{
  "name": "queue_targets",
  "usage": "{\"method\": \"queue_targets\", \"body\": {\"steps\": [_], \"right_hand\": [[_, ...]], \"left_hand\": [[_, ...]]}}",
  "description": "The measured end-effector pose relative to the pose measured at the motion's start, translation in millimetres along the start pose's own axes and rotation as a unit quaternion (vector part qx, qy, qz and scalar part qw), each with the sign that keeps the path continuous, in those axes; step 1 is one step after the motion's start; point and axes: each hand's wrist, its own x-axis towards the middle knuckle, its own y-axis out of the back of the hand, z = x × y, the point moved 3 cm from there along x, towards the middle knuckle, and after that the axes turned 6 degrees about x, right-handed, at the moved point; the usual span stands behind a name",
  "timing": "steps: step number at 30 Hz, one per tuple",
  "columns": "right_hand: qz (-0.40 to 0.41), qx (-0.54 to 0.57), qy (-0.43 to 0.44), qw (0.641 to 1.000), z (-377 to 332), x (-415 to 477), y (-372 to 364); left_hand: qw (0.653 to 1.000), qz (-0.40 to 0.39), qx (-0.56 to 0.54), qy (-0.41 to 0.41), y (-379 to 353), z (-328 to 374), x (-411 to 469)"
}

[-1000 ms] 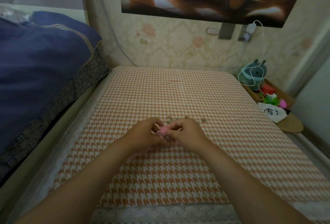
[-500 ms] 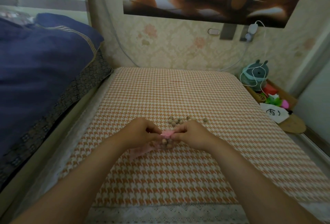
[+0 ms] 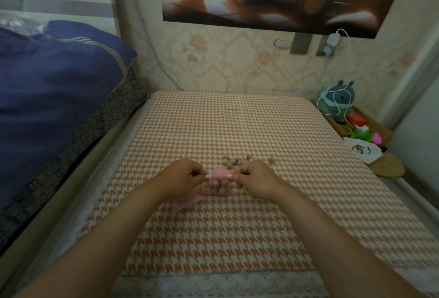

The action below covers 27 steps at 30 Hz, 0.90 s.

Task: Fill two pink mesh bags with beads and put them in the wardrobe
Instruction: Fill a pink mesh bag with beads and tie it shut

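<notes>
Now small pink mesh bag (image 3: pixel 219 180), bead-filled, hangs between my left hand (image 3: pixel 187 179) and right hand (image 3: pixel 257 181), both pinching its top edge. Round tan wooden beads (image 3: pixel 234 162) lie loose just beyond. Second bag, wardrobe not yet done, I judge.

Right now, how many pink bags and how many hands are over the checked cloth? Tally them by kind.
Pink bags: 2, bead-filled bag and flat bag
Hands: 2, left hand and right hand
Total: 4
</notes>
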Motion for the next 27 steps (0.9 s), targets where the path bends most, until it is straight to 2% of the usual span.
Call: {"method": "queue_targets", "body": {"steps": [8, 12, 17, 19, 24, 27], "right_hand": [[-0.023, 0.021, -0.037, 0.999, 0, -3, 7], [-0.06, 0.021, -0.054, 0.997, 2, -8, 19], [-0.115, -0.016, -0.063, 0.991, 7, -16, 36], [-0.107, -0.039, -0.056, 0.992, 8, -16, 35], [-0.045, 0.017, -0.044, 0.998, -1, -9, 26], [-0.081, -0.039, -0.052, 0.995, -7, -9, 22]], "left_hand": [[0.999, 0.021, -0.039, 0.013, 16, -4, -3], [0.98, -0.024, -0.199, 0.017, 13, 5, -9], [0.957, -0.069, -0.281, -0.004, 5, 18, -15], [0.954, -0.074, -0.29, -0.01, 0, 23, -15], [0.958, -0.103, -0.262, -0.052, -10, 32, -13], [0.968, -0.098, -0.225, -0.055, -10, 28, -15]]}}
